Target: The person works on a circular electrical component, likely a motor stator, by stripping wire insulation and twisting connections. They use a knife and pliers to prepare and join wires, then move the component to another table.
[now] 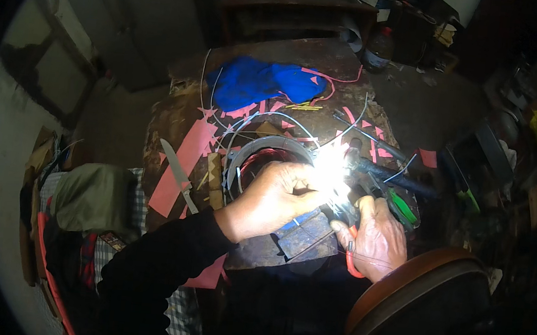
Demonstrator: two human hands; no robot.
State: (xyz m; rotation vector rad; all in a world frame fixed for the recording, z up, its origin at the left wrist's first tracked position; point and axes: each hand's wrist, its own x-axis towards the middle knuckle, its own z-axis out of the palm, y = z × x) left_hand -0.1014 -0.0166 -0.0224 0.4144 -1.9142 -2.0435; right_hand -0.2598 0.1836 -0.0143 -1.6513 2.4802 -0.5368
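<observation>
A very bright white glare sits between my hands and washes out what is there. My left hand (275,197) is closed in a pinch at the glare's left edge; what its fingers hold is lost in the light. My right hand (378,239) is closed around pliers with red-orange handles (354,263), their jaws pointing into the glare. Behind my left hand stands a round grey metal motor housing (238,164) with reddish copper windings inside. Thin pale wires (230,128) loop up out of it. A blue-grey block (306,236) lies below the hands.
On the worn table (173,113) lie a knife (178,168), a wooden stick (215,182), pink sheet pieces (181,169) and a blue cloth (251,82). Dark tools (397,175) lie to the right. A round brown-rimmed object (418,292) fills the lower right. A red-capped bottle (379,49) stands beyond.
</observation>
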